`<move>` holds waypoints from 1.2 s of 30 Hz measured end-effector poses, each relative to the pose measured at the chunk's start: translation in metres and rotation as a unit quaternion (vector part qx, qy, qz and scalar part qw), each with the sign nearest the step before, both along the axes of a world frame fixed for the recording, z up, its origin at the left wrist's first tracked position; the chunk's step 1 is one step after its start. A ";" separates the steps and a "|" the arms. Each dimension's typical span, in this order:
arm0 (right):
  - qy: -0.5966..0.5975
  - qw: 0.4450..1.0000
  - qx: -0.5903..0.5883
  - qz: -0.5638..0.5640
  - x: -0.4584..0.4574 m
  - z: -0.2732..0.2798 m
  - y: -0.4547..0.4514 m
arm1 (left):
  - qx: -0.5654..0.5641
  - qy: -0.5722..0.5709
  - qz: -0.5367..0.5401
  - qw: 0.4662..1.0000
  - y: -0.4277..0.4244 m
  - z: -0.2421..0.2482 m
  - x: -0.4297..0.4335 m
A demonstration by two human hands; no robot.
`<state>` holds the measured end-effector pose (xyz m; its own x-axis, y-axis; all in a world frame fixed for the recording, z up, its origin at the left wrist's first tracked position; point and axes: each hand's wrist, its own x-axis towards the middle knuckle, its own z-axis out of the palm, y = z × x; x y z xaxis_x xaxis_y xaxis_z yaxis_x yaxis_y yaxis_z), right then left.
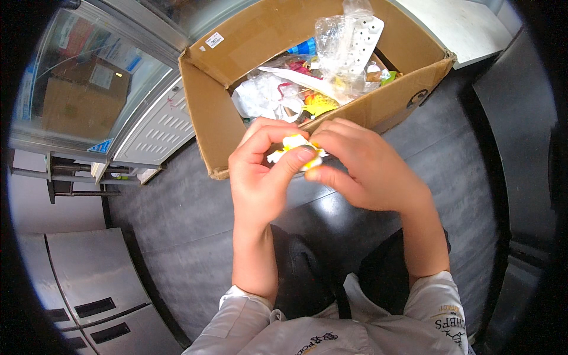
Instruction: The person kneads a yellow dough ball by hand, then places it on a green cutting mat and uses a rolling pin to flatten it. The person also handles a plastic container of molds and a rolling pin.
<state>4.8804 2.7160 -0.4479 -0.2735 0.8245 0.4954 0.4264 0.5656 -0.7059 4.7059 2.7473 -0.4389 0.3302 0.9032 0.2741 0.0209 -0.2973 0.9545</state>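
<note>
Between my two hands is a small crumpled white-and-yellow piece (294, 143), whose material I cannot make out. My left hand (262, 168) grips it from the left, with the thumb pressed across its front. On the other side my right hand (364, 164) pinches its right edge with thumb and fingers, which hide part of it. Both hands are at the near wall of a large open cardboard box (217, 66). Inside the box lie a white plastic bag (266, 95), a yellow wrapper (320, 105), a white perforated panel (368, 37) and clear plastic film (330, 33).
A glass-doored cabinet (88, 84) with cartons inside stands at the left, above a vented white panel (155, 128). Metal drawers (93, 270) are at the lower left. A white board (457, 26) lies beyond the box, and a dark cabinet (519, 102) borders the grey floor (177, 222).
</note>
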 end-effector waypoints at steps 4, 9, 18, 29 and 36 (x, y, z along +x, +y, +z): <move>-0.003 1.000 -0.024 0.013 0.002 0.000 0.002 | 0.046 -0.025 0.027 0.998 0.000 -0.004 0.001; 0.045 0.998 -0.036 0.020 0.006 0.002 0.004 | 0.100 -0.053 0.043 0.993 0.000 -0.010 0.006; 0.239 0.931 -0.274 0.035 0.012 0.001 0.002 | -0.104 -0.137 0.040 0.984 -0.002 -0.005 0.003; 0.447 0.830 -0.328 0.053 0.001 -0.005 0.004 | 0.404 0.255 0.203 0.855 -0.007 0.001 0.017; 0.461 0.834 -0.297 0.061 0.001 -0.002 0.006 | 0.225 0.097 0.139 0.960 -0.005 -0.001 0.011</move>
